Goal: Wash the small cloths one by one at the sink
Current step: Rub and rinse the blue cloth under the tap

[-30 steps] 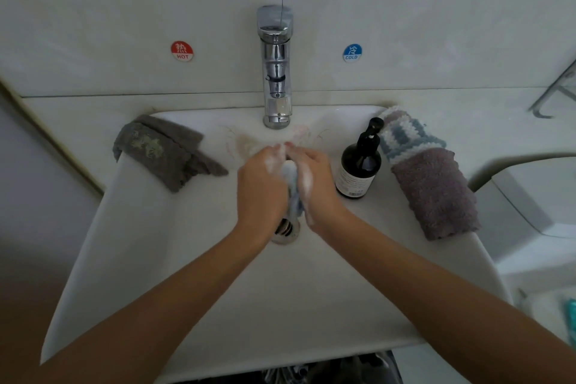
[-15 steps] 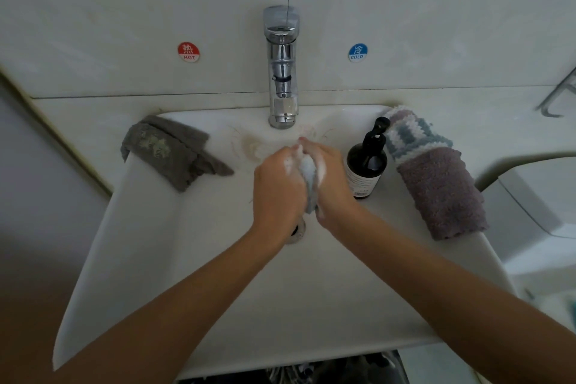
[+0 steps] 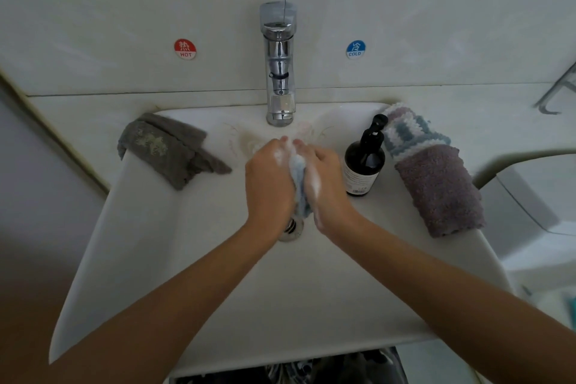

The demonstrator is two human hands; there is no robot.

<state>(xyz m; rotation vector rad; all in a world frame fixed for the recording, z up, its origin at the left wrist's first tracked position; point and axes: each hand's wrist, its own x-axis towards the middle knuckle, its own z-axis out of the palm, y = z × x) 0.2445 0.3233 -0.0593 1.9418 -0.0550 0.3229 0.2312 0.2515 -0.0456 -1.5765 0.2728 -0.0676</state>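
Right at the middle of the basin, the left hand [image 3: 270,178] and the right hand [image 3: 324,179] are pressed together with a small pale blue cloth [image 3: 298,184] bunched between the palms, fingers of both hands curled in around it. White suds cling to the knuckles and to the cloth itself. The cloth sits squeezed in the gap between the two hands, only a narrow strip of it showing; that strip runs lengthwise from the fingertips back toward the wrists, its lower end poking out below the heels of the hands, just above the drain [image 3: 291,229]. How much cloth is tucked inside the palms cannot be told.

Moving outward, the hands hover over the white sink [image 3: 193,259], in front of the chrome tap [image 3: 279,72]. Just beside the right hand stands a dark pump bottle [image 3: 364,162], upright on the basin's right side. Beyond it, a mauve cloth [image 3: 439,190] lies along the right rim, with a blue-and-white striped cloth [image 3: 408,131] at its far end. Over on the left rim, a grey cloth [image 3: 168,150] is draped across the corner. On the wall, a red HOT sticker [image 3: 185,49] and a blue COLD sticker [image 3: 355,49] flank the tap.
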